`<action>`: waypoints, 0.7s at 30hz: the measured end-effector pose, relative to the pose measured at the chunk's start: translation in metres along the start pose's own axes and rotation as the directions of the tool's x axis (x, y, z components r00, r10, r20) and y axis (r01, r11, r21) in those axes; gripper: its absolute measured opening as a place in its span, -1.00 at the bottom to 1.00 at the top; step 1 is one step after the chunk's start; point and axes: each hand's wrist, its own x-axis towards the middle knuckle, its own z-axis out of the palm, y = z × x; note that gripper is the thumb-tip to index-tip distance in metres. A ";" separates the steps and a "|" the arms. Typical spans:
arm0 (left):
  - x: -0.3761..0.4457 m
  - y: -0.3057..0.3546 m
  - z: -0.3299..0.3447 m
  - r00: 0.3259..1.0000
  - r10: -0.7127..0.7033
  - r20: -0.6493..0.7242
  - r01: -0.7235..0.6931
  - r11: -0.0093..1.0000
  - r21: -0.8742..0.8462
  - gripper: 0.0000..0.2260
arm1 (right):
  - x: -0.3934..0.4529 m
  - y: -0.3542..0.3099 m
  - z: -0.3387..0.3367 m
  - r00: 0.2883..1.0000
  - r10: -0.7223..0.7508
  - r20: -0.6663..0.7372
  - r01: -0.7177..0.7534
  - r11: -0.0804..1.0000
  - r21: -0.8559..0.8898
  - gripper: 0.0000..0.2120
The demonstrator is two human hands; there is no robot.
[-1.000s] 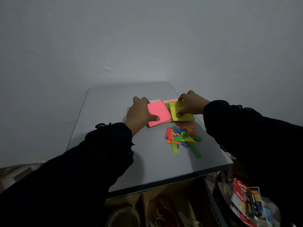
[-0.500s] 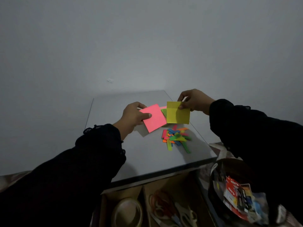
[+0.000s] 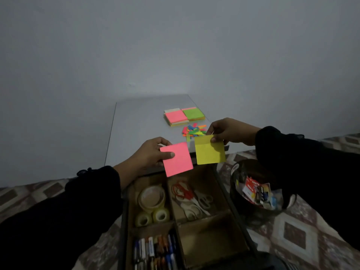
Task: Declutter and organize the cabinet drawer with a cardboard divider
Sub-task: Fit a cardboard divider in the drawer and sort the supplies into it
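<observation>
While both hands grip notes: pink and yellow sheets above the open drawer (image 3: 229, 193).
Left hand (image 3: 151, 155) pinches pink note (image 3: 178, 159); right hand (image 3: 228, 131) pinches yellow note (image 3: 209, 152); cardboard divider (image 3: 173, 213) partitions tape rolls (image 3: 152, 198), scissors (image 3: 191, 199), batteries (image 3: 155, 252).

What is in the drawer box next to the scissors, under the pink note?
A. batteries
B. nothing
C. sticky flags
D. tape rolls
D: the tape rolls fill the compartment left of the scissors; the batteries sit nearer the camera.
</observation>
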 end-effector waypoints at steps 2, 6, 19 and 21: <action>-0.019 -0.009 0.008 1.000 -0.016 0.010 0.016 1.000 -0.004 -0.83 | -0.018 0.007 0.012 1.000 0.000 0.032 0.000 1.000 -0.008 -0.90; -0.048 -0.029 0.019 0.999 -0.034 0.038 0.034 0.999 0.011 -0.80 | -0.049 0.020 0.039 0.996 0.003 0.092 0.004 0.997 -0.078 -0.89; -0.081 -0.097 0.034 0.991 -0.122 0.062 0.119 0.991 0.060 -0.85 | -0.085 0.054 0.106 0.970 0.108 0.216 -0.033 0.945 -0.324 -0.71; -0.081 -0.100 0.039 0.986 -0.152 0.069 0.148 0.987 0.063 -0.86 | -0.086 0.059 0.110 0.967 0.101 0.232 -0.025 0.950 -0.311 -0.68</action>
